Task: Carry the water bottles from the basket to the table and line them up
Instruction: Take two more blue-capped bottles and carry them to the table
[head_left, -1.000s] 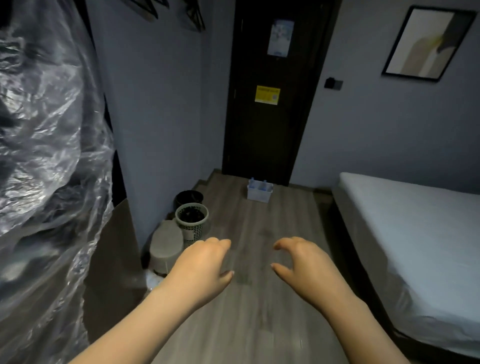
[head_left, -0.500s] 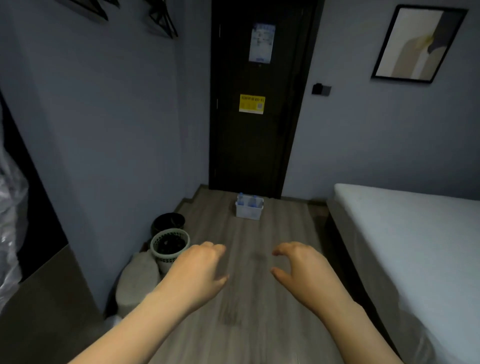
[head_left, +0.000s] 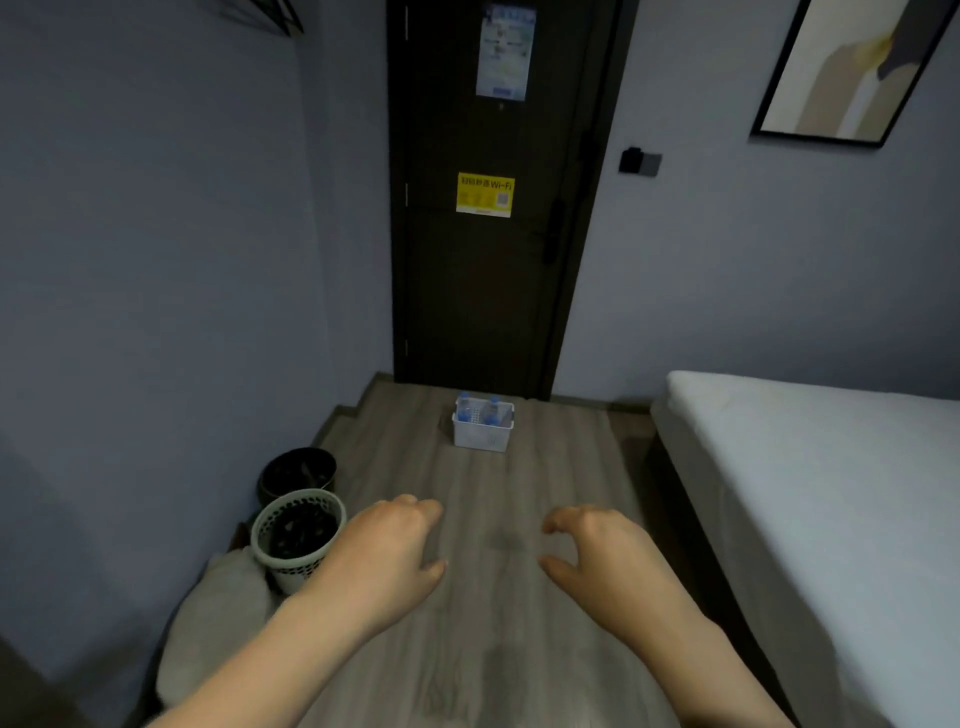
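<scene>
Okay, the water bottles are in the white basket. I count two, upright, side by side, blue caps showing above the rim. I can't tell whether there are more behind them. The basket sits on the wood floor at the far end of the room, just in front of the dark door, roughly centred on it.

The door carries a yellow Wi-Fi sticker at mid height and a blue-and-white notice above it; the print on the notice is too small to read. A wall switch is just right of the door frame, and a framed picture hangs further right, cut by the frame edge.

A bed with a white sheet runs along the right side from far to near. On the left, against the wall, is a dark bin. A pale perforated bin stands just nearer, with a pale soft bundle on the floor beside it; I can't tell what that is.

Both hands are out in front of me at the near end, well apart from the basket, palms down over the floor. The left hand has its fingers loosely curled and grips nothing. The right hand is the same, with its thumb out toward the left hand and nothing in it.
</scene>
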